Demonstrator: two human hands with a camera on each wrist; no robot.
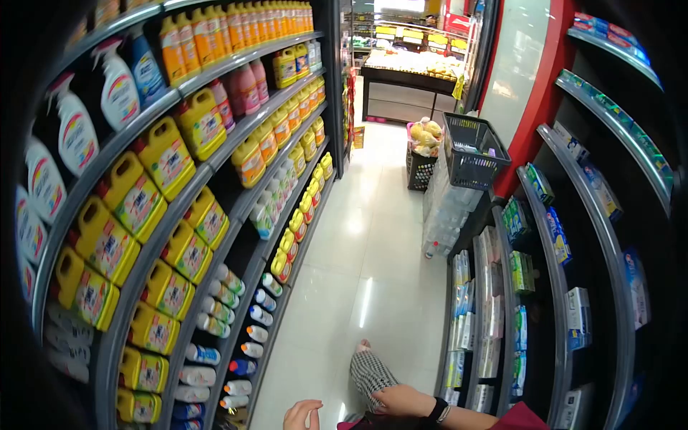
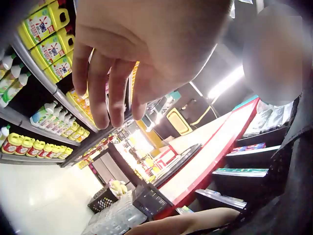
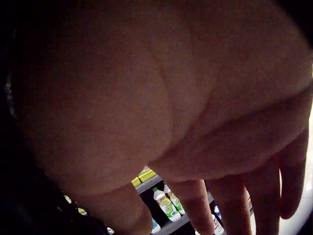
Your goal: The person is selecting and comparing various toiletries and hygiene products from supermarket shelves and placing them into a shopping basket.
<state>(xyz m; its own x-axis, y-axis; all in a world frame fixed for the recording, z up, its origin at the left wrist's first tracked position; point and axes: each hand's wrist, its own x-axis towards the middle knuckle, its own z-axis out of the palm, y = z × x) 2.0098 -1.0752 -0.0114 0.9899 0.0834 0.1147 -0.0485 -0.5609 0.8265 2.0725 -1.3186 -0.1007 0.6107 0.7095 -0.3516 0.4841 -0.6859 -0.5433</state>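
At the bottom edge of the head view, my left hand [image 1: 302,416] hangs in front of my body with loosely bent fingers and nothing in it. The left wrist view has the same hand [image 2: 146,44] large, its fingers pointing down and spread apart. My right hand [image 1: 403,400] crosses low over the patterned trouser leg [image 1: 367,373], a dark band on its wrist. Palm and hanging fingers of the right hand [image 3: 161,107] fill most of the right wrist view, dark, with no item in the grasp. Yellow detergent jugs [image 1: 147,330] stand on the shelves to the left.
White spray bottles [image 1: 77,132] and orange bottles [image 1: 193,43] line the upper left shelves. Shelves with boxed packs [image 1: 522,272] run along the right. Ahead, a black basket [image 1: 473,161] tops packs of clear bottles [image 1: 444,215], beside a filled basket [image 1: 419,170]. Pale tiled floor [image 1: 344,287] lies between.
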